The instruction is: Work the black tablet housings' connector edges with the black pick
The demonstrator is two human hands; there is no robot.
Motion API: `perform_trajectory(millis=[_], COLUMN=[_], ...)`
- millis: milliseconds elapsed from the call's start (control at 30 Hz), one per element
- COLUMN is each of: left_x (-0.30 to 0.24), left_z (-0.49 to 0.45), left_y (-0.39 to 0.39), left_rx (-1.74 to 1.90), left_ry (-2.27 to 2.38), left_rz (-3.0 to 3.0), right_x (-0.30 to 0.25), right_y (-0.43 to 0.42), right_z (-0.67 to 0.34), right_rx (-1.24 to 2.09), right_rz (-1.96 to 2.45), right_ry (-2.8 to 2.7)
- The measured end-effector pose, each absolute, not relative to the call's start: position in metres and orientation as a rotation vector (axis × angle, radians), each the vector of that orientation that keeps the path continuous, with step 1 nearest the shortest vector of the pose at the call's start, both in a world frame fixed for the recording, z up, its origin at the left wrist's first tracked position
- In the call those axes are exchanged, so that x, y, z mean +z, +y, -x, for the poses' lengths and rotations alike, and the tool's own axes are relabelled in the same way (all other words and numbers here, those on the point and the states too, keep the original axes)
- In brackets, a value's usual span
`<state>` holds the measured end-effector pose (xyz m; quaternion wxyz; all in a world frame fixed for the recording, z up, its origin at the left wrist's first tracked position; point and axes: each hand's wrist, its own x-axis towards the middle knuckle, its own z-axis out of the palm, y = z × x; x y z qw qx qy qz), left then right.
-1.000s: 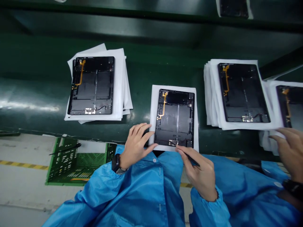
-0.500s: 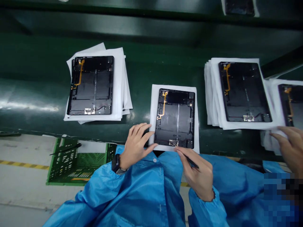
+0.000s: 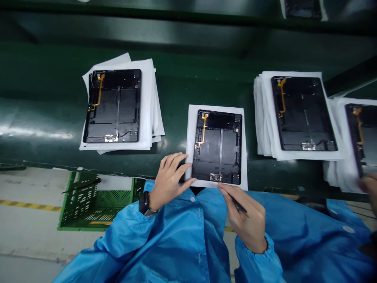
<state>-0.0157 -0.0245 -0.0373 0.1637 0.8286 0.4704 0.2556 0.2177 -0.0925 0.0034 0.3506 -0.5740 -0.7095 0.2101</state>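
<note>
In front of me an open black tablet housing [image 3: 210, 151] lies on a white foam sheet [image 3: 191, 129]. An orange flex cable runs down its left side, and a small circuit board [image 3: 216, 177] sits at its near edge. My left hand [image 3: 171, 179] has its fingers spread, the tips resting on the sheet's left edge beside the housing. Pinched in my right hand [image 3: 246, 216] is a slim black tool, apparently tweezers [image 3: 239, 205]. Its tip points at the circuit board; whether it touches is too small to tell.
Similar housings lie on white sheets at the left [image 3: 113, 110] and right [image 3: 304, 114], with another housing [image 3: 365, 133] farther right. A co-worker's hand [image 3: 369, 188] is beside that one. A green crate [image 3: 67, 204] stands on the floor below the bench edge.
The co-worker's hand at the far right has moved right and down, towards the frame's edge. My hands and the housing before me stay nearly in place.
</note>
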Motion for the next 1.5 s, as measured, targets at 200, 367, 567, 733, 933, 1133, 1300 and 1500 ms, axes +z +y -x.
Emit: perform_trajectory(millis=[200, 367, 567, 733, 933, 1133, 1300, 1500], left_x=[-0.037, -0.038, -0.038, -0.038, -0.025, 0.017, 0.030, 0.013], left_z=[0.016, 0.015, 0.015, 0.015, 0.016, -0.026, -0.082, -0.097], left_y=[-0.024, -0.024, -0.024, -0.025, -0.022, 0.040, 0.114, 0.159], left_rx=[0.726, 0.734, 0.737, 0.731, 0.705, 0.694, 0.374, 0.268], left_ry=[1.339, 1.337, 1.340, 1.346, 1.289, 1.219, 1.240, 1.341], left_rz=[-2.367, -2.373, -2.365, -2.360, -2.312, -2.449, -2.547, -2.518], right_x=[-0.002, -0.001, -0.002, -0.013, -0.009, -0.018, -0.046, -0.050], right_y=[-0.094, -0.105, -0.113, -0.117, -0.128, -0.146, -0.150, -0.140], right_z=[-0.213, -0.202, -0.189, -0.188, -0.199, -0.207, -0.198, -0.190], right_rx=[0.398, 0.139, -0.109, -0.100, 0.160, 0.663, 0.959, 1.095], right_rz=[1.446, 1.483, 1.459, 1.452, 1.514, 1.738, 1.667, 1.555], right_ry=[-1.951, -2.237, -2.397, -2.342, -1.712, -0.930, -0.681, -0.597])
